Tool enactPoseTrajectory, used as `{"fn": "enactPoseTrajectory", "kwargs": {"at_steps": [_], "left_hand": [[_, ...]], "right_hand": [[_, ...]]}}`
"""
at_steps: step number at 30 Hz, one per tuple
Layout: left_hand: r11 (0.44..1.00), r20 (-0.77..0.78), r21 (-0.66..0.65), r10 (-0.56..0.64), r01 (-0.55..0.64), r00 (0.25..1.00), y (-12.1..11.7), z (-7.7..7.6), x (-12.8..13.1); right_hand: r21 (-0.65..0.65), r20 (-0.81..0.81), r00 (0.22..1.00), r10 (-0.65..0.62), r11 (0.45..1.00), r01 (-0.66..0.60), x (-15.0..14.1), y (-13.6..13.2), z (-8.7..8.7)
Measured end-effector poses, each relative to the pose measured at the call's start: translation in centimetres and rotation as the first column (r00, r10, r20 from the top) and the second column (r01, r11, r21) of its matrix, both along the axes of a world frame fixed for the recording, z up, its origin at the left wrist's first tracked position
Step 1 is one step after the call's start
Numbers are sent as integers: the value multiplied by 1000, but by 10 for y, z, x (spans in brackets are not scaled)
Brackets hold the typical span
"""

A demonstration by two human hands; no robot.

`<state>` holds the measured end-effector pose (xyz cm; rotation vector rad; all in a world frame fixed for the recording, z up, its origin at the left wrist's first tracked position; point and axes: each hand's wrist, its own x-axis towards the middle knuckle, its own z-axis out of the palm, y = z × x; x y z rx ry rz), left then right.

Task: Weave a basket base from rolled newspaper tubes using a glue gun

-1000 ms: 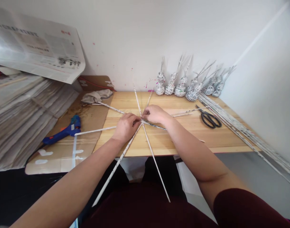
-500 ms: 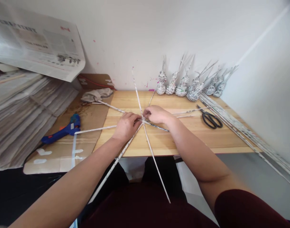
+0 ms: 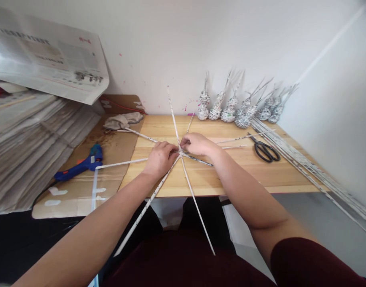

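"So, looking where first?"

"At the crossed paper rods (image 3: 198, 207), fanned out like spokes, with their meeting point over the wooden table (image 3: 159, 125), between both hands."

"And over on the left?"

"Closed at the fingertips on that crossing, with the left hand (image 3: 160, 159) low and palm down, knuckles bent."

"Doing what with the right hand (image 3: 197, 143)?"

"Curling inward from the other side, thumb and forefinger close together right at the crossing. Hard to tell whether pinching a rod or just touching; too small to make out."

"Reaching how far, those rods?"

"Toward the wall (image 3: 159, 48), out to both sides, and past the near table edge over the lap, with two slanting down there."

"Seeing what beyond the right hand?"

"Black-handled scissors (image 3: 266, 152) lying open-looped on the tabletop, just beside a long bundle of paper rods (image 3: 293, 153) running off toward the lower right. Behind, near the wall, a row of gourd-shaped woven pieces (image 3: 228, 113) with loose ends sticking up."

"And farther left?"

"On stained cardboard (image 3: 72, 209), a blue glue gun (image 3: 91, 161), and nearer the wall a crumpled pale cloth (image 3: 123, 120). Beside the cardboard, a tall stack of newspapers (image 3: 30, 155), with a printed sheet (image 3: 60, 59) curling above."
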<state>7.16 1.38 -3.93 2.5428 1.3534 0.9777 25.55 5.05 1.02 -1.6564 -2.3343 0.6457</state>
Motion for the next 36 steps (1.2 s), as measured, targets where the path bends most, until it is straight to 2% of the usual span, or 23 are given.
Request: {"fn": "enactPoseTrajectory", "kwargs": {"at_steps": [7, 19, 24, 31, 36], "left_hand": [[1000, 7, 3, 7, -7, 1000, 0, -1, 0], [1000, 17, -4, 22, -22, 1000, 0, -1, 0], [999, 23, -22, 29, -28, 999, -1, 1, 1], [999, 20, -26, 28, -27, 999, -1, 0, 0], [1000, 28, -21, 22, -21, 999, -1, -1, -1]], "right_hand": [[-35, -76, 997, 22, 999, -25, 4, 1, -1], [31, -73, 993, 92, 995, -90, 9, 3, -1], [82, -6, 988, 156, 984, -155, 9, -1, 1], [156, 82, 983, 161, 973, -173, 10, -1, 3], [209, 13, 991, 131, 969, -130, 12, -1, 2]]}}
